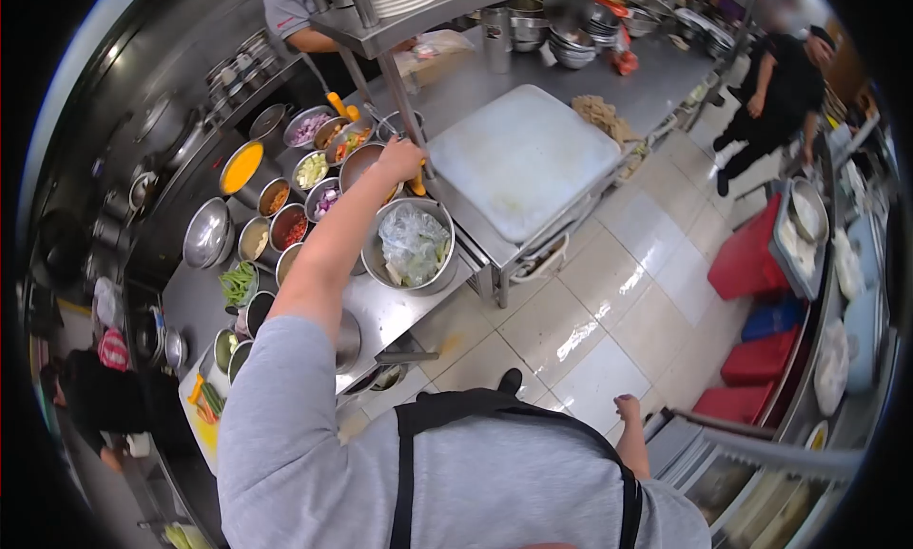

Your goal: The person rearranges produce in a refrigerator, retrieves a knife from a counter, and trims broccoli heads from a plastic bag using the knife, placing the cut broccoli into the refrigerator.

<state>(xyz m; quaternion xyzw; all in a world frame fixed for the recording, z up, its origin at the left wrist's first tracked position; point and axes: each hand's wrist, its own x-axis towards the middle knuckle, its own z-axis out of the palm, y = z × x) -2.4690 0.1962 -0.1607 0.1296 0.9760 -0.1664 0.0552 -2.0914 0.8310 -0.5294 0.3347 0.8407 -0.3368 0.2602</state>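
Note:
My left hand is stretched out over the prep counter, fingers closed; a thin metal piece shows beside them, but what they grip is unclear. Under the hand is a steel bowl, and an orange handle shows just beside it. Nearer to me, a large steel pot contains a clear plastic bag. Around my forearm stand pots of chopped food, among them red pieces, purple onion and green beans. My right hand hangs low over the floor, its fingers curled with nothing visible in them.
A white cutting board lies on the steel table beyond the pot. One person in black stands at the right, another at the lower left; a sleeved arm shows behind the shelf. Red bins line the right side.

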